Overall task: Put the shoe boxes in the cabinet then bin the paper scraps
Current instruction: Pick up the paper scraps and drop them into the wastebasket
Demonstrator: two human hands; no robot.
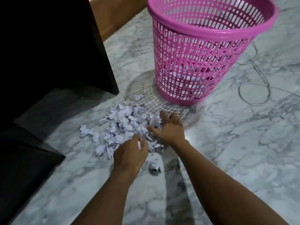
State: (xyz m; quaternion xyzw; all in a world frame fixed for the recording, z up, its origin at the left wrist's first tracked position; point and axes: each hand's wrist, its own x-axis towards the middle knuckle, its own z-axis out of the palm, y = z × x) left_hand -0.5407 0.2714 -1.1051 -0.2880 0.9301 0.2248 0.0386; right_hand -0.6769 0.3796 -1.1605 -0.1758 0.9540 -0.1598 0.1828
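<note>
Bin phase, roughly midway I'd judge: no shoe boxes in view, a few scraps in the pink perforated plastic bin (194, 62), most crumpled white paper scraps (123, 125) piled on the grey-veined marble floor (227, 143) just before it, left hand (129, 155) curled round some, right hand (170, 129) spread flat at the pile's edge.

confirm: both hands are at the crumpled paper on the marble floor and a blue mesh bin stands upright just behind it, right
Not quite: the head view shows the mesh bin is pink, not blue. The rest holds: left hand and right hand are at the crumpled paper on the marble floor, the bin upright just behind it.
</note>
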